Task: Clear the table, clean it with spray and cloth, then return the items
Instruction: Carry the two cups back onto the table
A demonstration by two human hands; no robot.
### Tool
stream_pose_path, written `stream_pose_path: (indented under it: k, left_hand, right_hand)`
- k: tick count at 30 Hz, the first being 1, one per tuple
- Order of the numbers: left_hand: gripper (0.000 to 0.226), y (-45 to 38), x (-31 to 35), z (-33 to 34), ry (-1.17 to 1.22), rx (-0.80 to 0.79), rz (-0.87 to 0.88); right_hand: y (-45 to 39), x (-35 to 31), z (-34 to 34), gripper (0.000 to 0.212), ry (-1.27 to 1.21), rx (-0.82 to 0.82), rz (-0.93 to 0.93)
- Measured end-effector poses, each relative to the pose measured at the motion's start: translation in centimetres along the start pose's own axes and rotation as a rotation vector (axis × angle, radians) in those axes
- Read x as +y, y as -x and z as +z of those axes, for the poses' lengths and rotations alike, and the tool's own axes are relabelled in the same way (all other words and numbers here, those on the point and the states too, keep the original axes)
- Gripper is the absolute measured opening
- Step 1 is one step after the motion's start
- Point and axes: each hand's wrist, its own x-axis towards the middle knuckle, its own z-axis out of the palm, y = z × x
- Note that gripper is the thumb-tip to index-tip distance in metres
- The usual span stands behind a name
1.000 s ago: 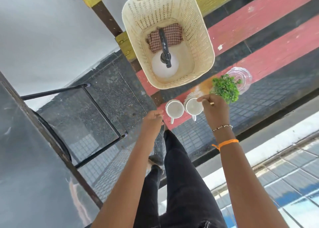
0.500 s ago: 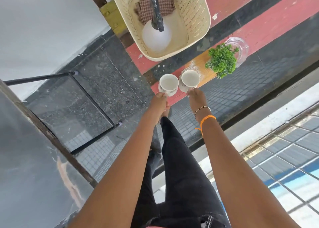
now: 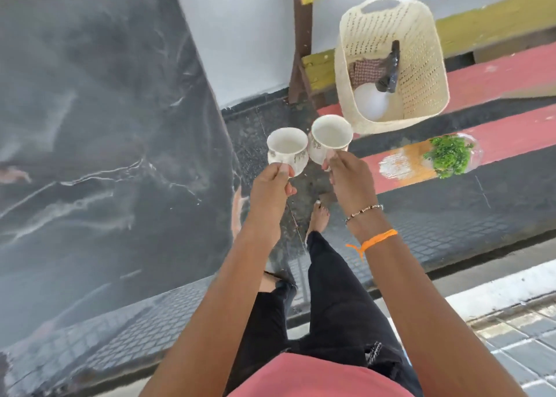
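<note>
My left hand (image 3: 272, 186) grips a white patterned cup (image 3: 287, 149) by its near side. A second white cup (image 3: 329, 138) is held the same way by my right hand (image 3: 352, 175). Both cups are lifted in the air, side by side, between the dark marble table top (image 3: 105, 126) on the left and the red bench (image 3: 511, 132) on the right. A cream basket (image 3: 421, 35) on the bench holds a white spray bottle (image 3: 371, 100) with a black nozzle and a checked cloth (image 3: 365, 70). A small green plant (image 3: 448, 156) in a clear pot stands on the bench.
The bench has a yellow backrest (image 3: 496, 20) and a brown post (image 3: 299, 35). My legs in black trousers and bare feet stand on the dark tiled floor (image 3: 436, 216) between table and bench. A white wall (image 3: 240, 35) is behind.
Both hands took the two cups off the bench and lifted them. My view has turned left, bringing the marble table top into sight.
</note>
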Motion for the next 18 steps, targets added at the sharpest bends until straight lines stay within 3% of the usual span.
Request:
stream_pose_path:
  k: [8, 18]
  left_hand:
    - [0.035, 8.8, 0.2, -16.9, 0.244, 0.251, 0.281]
    - [0.035, 13.9, -4.1, -36.0, 0.429, 0.567, 0.374]
  right_hand:
    - [10.6, -9.0, 11.2, 0.038, 0.063, -0.234, -0.362]
    - [21.0, -14.6, 29.0, 0.034, 0.102, -0.611, -0.574]
